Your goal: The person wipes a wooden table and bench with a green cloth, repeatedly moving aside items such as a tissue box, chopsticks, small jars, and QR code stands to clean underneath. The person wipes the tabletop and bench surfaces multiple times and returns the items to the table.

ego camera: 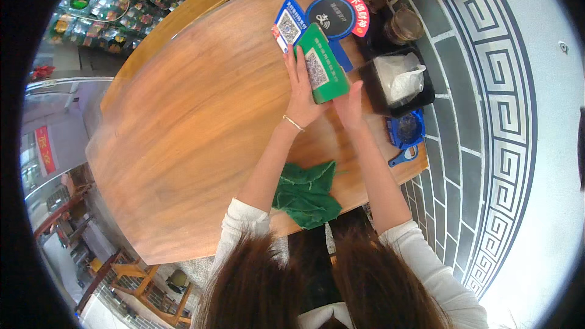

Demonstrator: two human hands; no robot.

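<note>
Over the far right part of the table, my left hand (305,98) holds a green QR-code sign (325,66) by its left side, fingers along the edge. At the sign's lower right corner, my right hand (348,107) grips it with the thumb pointing up; its other fingers are partly hidden behind the sign. Just beyond my left fingertips is a blue and white QR-code sign (289,27). A round black tap-to-pay disc (330,14) with a blue rim and a red printed arc stands behind the green sign. A crumpled green cloth (308,194) lies between my forearms.
The wooden table (196,123) meets a tiled wall (450,123) on the right. Along that wall are a lidded jar (404,25), a black box (374,80) with white tissues (402,77), a blue ashtray (406,129) and a bottle opener (403,156). Wrapped bottles (137,4) stand beyond the far edge.
</note>
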